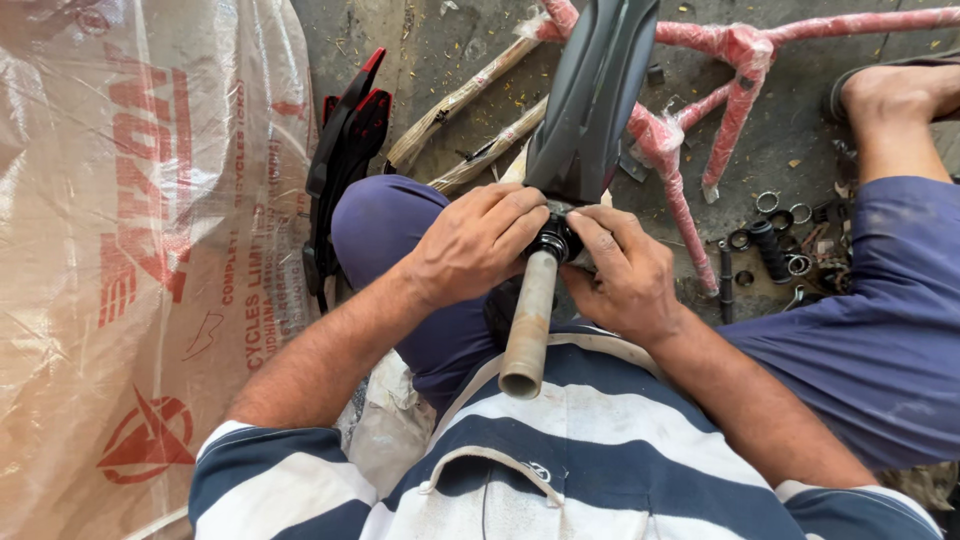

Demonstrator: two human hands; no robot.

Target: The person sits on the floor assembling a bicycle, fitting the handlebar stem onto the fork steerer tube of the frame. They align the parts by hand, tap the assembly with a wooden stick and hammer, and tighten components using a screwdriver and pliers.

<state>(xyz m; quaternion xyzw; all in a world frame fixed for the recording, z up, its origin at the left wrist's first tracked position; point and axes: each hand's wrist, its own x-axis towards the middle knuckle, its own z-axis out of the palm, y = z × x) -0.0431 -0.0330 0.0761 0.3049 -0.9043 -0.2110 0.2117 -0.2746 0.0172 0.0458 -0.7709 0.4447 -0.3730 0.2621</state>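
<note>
Both hands, left hand (pixel 478 243) and right hand (pixel 625 275), had fingers pinched around the black bearing ring (pixel 553 240) atop the tan metal steerer tube (pixel 529 325), apparently seating it, needing even pressure next.

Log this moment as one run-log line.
left hand: on black ring | right hand: on ring | steerer tube: toward chest | fork: between knees

The tube (pixel 528 325) is bare metal, dull and scuffed, tan with grime. The fork (pixel 590 95) above it looks like matt dark plastic or painted metal. The frame (pixel 740 60) is wrapped in glossy red film. The bag (pixel 140 250) is shiny, crinkled clear plastic. The rings (pixel 780 215) are bright metal on a rough concrete floor (pixel 800 120).
</note>
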